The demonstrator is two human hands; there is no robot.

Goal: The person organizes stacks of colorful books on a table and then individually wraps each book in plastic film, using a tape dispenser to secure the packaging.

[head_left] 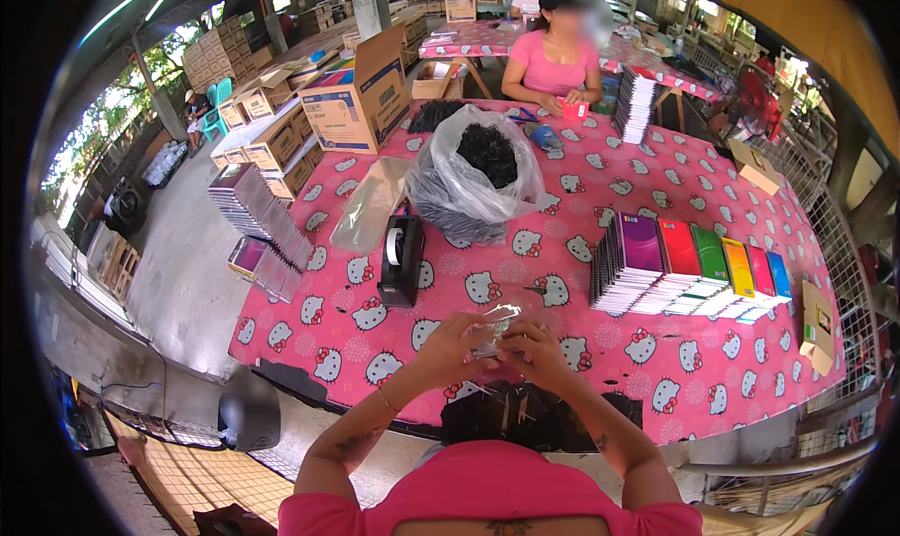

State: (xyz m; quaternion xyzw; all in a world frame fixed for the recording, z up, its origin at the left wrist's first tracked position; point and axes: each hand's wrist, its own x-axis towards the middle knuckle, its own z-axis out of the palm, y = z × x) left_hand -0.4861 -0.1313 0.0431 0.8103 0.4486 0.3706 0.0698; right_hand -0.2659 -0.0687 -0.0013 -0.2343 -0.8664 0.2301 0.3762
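While your left hand [454, 347] and right hand [538, 350] curl partly closed, they pinch a piece of crumpled clear plastic [501, 330] between them, over the pink tablecloth [623, 386] near its close edge. Ahead to your left stands a black tape dispenser [401, 275], a clear bag [439, 194] of black pieces [487, 156] beyond it; stacked notebooks [639, 264] sit to your right. Farther off, a co-worker [551, 67] holds a red item [574, 110].

daylight is pouring in from the left, washing out the trees [84, 152], while tube lights [106, 22] are glowing overhead. glare is glinting off the clear plastic [504, 322]. fisheye distortion is bowing the table [281, 358]; blur is masking a co-worker [553, 67]'s head.
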